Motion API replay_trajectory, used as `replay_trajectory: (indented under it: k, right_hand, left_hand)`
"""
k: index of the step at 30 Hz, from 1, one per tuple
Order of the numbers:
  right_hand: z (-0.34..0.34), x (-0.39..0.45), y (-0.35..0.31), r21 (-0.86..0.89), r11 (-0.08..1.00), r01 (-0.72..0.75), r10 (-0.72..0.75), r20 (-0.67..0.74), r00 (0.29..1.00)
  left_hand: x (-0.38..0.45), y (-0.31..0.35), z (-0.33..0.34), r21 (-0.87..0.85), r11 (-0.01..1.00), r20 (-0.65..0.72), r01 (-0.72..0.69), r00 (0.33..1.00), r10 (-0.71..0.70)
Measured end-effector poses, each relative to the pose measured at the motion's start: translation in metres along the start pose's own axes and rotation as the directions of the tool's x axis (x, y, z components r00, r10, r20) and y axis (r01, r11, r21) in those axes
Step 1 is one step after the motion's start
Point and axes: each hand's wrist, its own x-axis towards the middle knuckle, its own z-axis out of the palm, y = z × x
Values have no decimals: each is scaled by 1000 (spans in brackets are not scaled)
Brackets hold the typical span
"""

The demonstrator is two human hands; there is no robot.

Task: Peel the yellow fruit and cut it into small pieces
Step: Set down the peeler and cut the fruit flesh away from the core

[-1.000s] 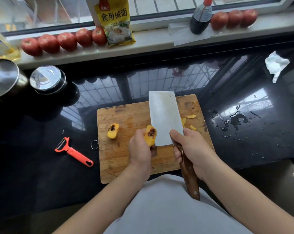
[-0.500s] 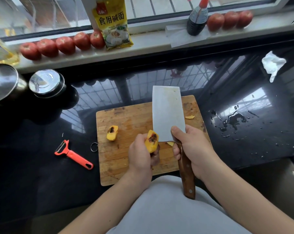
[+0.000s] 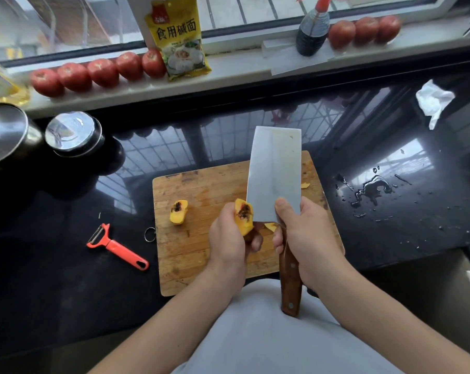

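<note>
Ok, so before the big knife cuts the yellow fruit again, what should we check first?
1. Right hand grips the cleaver handle firmly: ok.
2. Left hand holds the fruit half securely: ok.
3. Fruit resting on the cutting board before cutting: not ok, it is held up in the hand.
4. Left fingers away from the blade edge: not ok, they are right beside it.
5. Dark pit area removed from this half: not ok, still visible.
6. Other fruit half out of the way on the board: ok.

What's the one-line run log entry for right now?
left hand: holds fruit half | right hand: grips cleaver | other half: on board
</note>
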Motion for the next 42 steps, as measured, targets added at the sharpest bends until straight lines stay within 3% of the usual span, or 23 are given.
replay_trajectory:
  k: [7,15,22,27,29,31,35,37,42]
  right_hand:
    - [-2,-5,1,87,995,-40,39,13,999]
    - [6,-5,7,117,993,26,-15,-95,995]
    - [1,-1,8,143,987,-74,71,22,997]
    - [4,-5,9,31,995,100,-98,-48,994]
    - [4,-7,9,26,989,144,-142,-67,988]
    - [3,-7,6,70,989,127,-122,-72,990]
    - [0,-6,-1,126,990,64,-66,11,998]
    - [1,-8,-3,107,992,62,-67,40,997]
    - [6,-5,-6,160,987,3,-8,29,1000]
  left_hand:
    - [2,-5,-3,-58,996,93,73,993,-67]
    - [1,-14,5,-78,997,8,-11,1000,11]
    - [5,-15,-5,-82,995,27,52,998,-50]
    - [3,-9,-10,-49,995,109,86,991,-80]
    - [0,-7,-15,-13,998,162,57,985,-54]
    - [-3,-4,-22,53,999,318,3,948,-19]
    - [-3,6,-39,340,890,538,-303,839,80]
    - [-2,8,-43,385,826,561,-412,815,145]
    - [-5,5,-33,436,766,499,-472,835,230]
